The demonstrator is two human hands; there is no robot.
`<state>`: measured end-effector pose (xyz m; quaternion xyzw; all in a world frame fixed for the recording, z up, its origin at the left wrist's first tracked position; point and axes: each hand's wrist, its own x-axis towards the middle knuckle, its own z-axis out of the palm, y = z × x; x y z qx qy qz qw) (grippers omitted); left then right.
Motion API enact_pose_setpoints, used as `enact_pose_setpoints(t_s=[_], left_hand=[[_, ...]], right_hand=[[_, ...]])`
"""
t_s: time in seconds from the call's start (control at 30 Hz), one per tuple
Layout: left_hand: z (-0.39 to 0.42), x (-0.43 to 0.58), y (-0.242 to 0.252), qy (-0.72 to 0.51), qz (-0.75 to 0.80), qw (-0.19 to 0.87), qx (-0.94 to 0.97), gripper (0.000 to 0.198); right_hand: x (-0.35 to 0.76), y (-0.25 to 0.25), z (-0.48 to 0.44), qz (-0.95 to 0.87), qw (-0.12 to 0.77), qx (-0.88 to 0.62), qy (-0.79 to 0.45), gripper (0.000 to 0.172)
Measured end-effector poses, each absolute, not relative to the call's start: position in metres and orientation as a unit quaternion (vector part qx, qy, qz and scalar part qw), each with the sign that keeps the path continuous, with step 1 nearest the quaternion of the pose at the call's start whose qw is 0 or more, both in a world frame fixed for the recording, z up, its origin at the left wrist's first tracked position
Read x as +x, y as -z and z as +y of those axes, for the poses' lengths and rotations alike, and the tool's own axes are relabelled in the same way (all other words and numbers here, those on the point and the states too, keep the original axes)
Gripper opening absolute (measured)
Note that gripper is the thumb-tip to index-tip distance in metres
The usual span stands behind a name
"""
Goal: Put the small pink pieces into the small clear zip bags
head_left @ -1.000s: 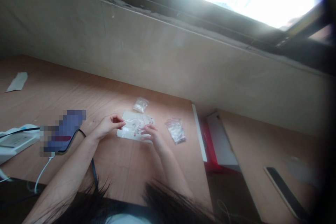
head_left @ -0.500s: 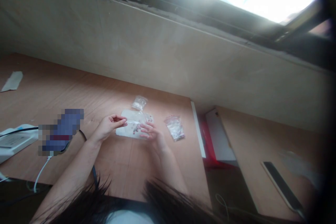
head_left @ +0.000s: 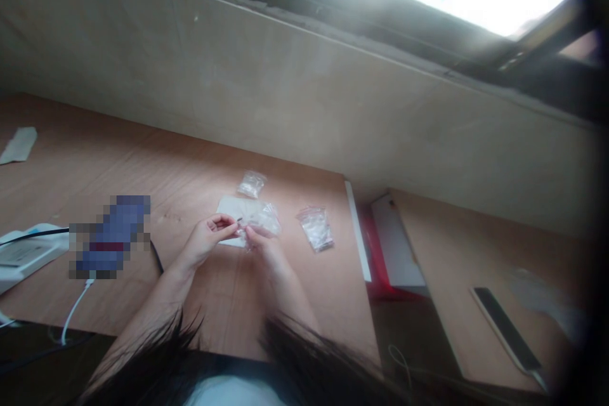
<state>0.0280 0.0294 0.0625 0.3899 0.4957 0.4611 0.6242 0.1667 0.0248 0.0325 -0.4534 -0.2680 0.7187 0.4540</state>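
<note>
My left hand [head_left: 207, 241] is pinched at the fingertips on a tiny dark item I cannot make out. My right hand [head_left: 261, 242] is closed on a small clear plastic bag [head_left: 264, 221], lifted just over a white sheet [head_left: 231, 209] on the wooden table [head_left: 181, 171]. The two hands meet fingertip to fingertip above the sheet's near edge. A second small clear bag [head_left: 252, 183] lies beyond the sheet, and a third bag with a red strip [head_left: 316, 228] lies to the right.
A blurred-out phone [head_left: 111, 238] with a white cable lies left of my left arm, next to a white device [head_left: 23, 254]. A paper scrap [head_left: 18, 144] sits far left. A gap with a red and white box [head_left: 392, 247] separates a second table holding a dark flat bar [head_left: 505, 328].
Both hands drew closer together and toward me. My right hand lifted the clear bag off the white sheet and brought it up to my left fingertips.
</note>
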Motion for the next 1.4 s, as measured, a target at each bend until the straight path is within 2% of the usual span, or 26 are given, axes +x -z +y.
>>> enact_pose_setpoints(t_s=[0.13, 0.33, 0.5, 0.73, 0.9, 0.97, 1.1, 1.27, 1.4], left_hand=[[0.031, 0.026, -0.066, -0.454, 0.497, 0.625, 0.395, 0.026], [0.036, 0.013, -0.070, -0.423, 0.511, 0.626, 0.410, 0.031], [0.039, 0.011, -0.072, -0.406, 0.517, 0.621, 0.427, 0.033], [0.039, 0.012, -0.077, -0.403, 0.518, 0.633, 0.412, 0.033], [0.041, 0.012, -0.073, -0.392, 0.521, 0.634, 0.416, 0.033], [0.043, 0.011, -0.066, -0.408, 0.534, 0.603, 0.431, 0.031], [0.042, 0.017, -0.057, -0.449, 0.591, 0.449, 0.498, 0.028], [0.037, 0.038, -0.062, -0.336, 0.500, 0.441, 0.665, 0.020], [0.043, 0.041, -0.057, -0.288, 0.513, 0.348, 0.730, 0.021]], right_hand=[[0.171, -0.040, 0.021, -0.282, 0.438, -0.440, -0.732, 0.028], [0.196, -0.065, 0.026, -0.254, 0.466, -0.420, -0.736, 0.033], [0.205, -0.077, 0.026, -0.303, 0.472, -0.433, -0.705, 0.031], [0.199, -0.075, 0.020, -0.319, 0.488, -0.445, -0.680, 0.028], [0.196, -0.067, 0.021, -0.371, 0.466, -0.469, -0.652, 0.025], [0.194, -0.065, 0.021, -0.376, 0.457, -0.494, -0.636, 0.026], [0.183, -0.060, 0.021, -0.398, 0.475, -0.517, -0.590, 0.027], [0.166, -0.057, 0.022, -0.455, 0.493, -0.509, -0.539, 0.025], [0.160, -0.054, 0.023, -0.499, 0.473, -0.564, -0.458, 0.021]])
